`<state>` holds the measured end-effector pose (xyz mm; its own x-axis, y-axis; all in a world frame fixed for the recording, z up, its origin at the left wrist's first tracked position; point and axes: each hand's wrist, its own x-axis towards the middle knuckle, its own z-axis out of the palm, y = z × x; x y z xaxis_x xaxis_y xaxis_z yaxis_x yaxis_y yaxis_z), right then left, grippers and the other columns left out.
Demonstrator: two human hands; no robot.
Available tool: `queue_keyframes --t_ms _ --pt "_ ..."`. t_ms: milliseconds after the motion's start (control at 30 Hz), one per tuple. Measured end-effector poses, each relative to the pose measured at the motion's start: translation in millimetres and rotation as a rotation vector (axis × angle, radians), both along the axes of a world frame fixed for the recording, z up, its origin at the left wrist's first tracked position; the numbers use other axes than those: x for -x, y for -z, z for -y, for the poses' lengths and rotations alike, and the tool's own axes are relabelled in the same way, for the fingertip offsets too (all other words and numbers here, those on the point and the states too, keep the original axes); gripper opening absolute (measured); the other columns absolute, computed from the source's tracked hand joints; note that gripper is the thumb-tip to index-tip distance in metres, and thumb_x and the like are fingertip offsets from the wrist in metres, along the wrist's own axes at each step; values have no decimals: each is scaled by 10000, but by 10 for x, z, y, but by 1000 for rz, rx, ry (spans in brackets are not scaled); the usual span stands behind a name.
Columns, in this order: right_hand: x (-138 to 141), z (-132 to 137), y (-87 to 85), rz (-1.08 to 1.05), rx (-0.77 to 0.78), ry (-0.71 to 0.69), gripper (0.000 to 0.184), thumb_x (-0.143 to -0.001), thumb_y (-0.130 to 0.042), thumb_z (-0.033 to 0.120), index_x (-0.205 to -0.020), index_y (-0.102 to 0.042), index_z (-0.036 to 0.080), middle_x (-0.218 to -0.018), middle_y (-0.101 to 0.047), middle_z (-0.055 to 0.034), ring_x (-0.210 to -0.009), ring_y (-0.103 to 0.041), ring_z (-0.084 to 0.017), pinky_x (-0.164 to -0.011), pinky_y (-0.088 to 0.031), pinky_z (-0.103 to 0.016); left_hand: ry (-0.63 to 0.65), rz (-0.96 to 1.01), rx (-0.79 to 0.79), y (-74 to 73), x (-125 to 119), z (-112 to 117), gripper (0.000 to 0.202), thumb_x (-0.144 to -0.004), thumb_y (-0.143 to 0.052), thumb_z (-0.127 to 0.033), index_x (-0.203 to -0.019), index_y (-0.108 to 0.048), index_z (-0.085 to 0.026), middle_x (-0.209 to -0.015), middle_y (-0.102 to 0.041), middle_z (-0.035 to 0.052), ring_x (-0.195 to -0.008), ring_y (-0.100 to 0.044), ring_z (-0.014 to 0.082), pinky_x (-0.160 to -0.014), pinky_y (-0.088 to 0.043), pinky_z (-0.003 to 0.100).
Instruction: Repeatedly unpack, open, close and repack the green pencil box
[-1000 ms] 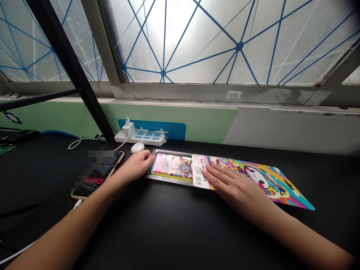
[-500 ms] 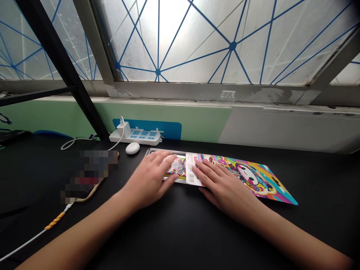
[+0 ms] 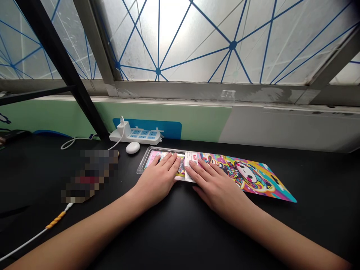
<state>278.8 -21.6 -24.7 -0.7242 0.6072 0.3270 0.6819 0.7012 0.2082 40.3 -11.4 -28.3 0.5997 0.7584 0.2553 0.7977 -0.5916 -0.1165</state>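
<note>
The left hand [image 3: 158, 177] had flattened onto the pack [image 3: 249, 174] (fingers outstretched); the right hand [image 3: 216, 185] stayed there, fingers extended.

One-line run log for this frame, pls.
left hand: palm-down over clear tray | right hand: palm-down on colorful printed card | nearby: white rounded object, power strip | surface: black table

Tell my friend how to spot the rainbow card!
On the black desk below the window, find the right hand. The rainbow card lies under it. Unlike the clear tray at its left, it shows a big white cartoon face.
</note>
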Motion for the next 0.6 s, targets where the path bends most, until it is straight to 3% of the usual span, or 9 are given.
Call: queue_keyframes --t_ms 200,400,500,600 --pt "-61 23 -40 -59 77 -1 518 -994 -560 282 -1495 -522 155 -1529 -554 -143 -1386 -532 -379 -1084 -501 -589 2 9 7 -7 9 19 514 -1041 -347 -203 -1536 -446 -104 -1605 -428 181 -1489 -416 341 -1162 -383 554" --pt "-339 29 -99 -51 134 20 573 -964 -613 343 -1509 -519 194 -1550 -529 -114 -1408 -510 -364 -1111 -486 -574 -14 -5 36 -24 17 25 517 -1050 -355 -219 -1552 -426 -117 -1625 -393 168 -1505 -388 336 -1174 -369 550" --pt "-502 17 -189 -48 185 8 557 -977 -596 388 -1501 -535 208 -1537 -545 -102 -1397 -526 -348 -1100 -504 -550 -19 -4 48 -41 18 34 533 -1081 -370 -346 -1555 -422 -107 -1629 -383 168 -1509 -380 342 -1181 -361 561" --pt "-570 -10 -290 -68 232 4 448 -1020 -527 431 -1406 -628 227 -1429 -656 -92 -1330 -595 -330 -1063 -533 -527 -21 15 37 -60 14 46 648 -1073 -366 -533 -1557 -422 -106 -1624 -398 162 -1512 -375 339 -1190 -355 554"
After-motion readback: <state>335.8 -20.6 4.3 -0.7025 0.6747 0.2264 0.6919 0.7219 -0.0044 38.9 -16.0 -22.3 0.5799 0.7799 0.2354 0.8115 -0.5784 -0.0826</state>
